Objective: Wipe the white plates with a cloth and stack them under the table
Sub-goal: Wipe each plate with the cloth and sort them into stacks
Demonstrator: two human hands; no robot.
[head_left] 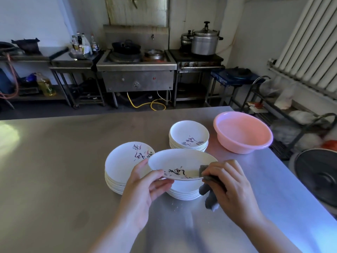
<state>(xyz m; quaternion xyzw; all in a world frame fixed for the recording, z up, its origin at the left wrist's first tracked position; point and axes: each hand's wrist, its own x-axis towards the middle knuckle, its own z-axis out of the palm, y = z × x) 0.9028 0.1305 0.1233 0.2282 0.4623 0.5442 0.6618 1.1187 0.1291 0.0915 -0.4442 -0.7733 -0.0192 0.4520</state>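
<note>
The fingers of the left hand were curled under the near rim of a white plate, with the thumb pressed on top, so the plate was pinched and held tilted above the bench. The right hand had its fingers clamped on a grey cloth, which touched the plate's right edge and hung down below it. Directly under the held plate sat a stack of plates, and just to its left stood a second stack with painted marks on the top plate. A third stack stood farther back, beside a pink basin near the bench's right edge.
</note>
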